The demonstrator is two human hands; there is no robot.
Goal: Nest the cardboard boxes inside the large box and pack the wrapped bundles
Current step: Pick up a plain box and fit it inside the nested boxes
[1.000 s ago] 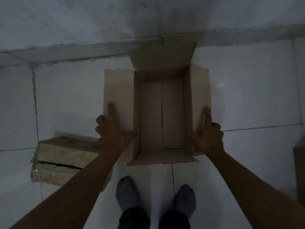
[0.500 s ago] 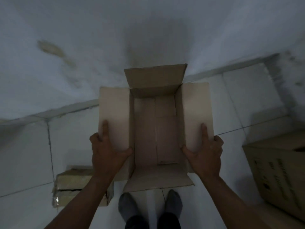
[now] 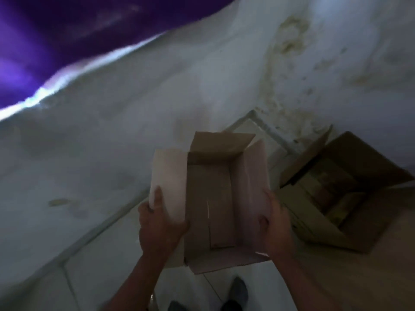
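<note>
Gripping an open small box (image 3: 211, 209) by its side flaps, your left hand (image 3: 159, 225) clamps the left flap and your right hand (image 3: 275, 223) clamps the right one, box held above the tiled floor (image 3: 107, 272). Large box (image 3: 350, 194) sits open to the right by the wall (image 3: 157, 108), contents blurred.

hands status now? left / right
Left hand: closed on the small open box's left flap.
Right hand: closed on the same box's right flap.
</note>
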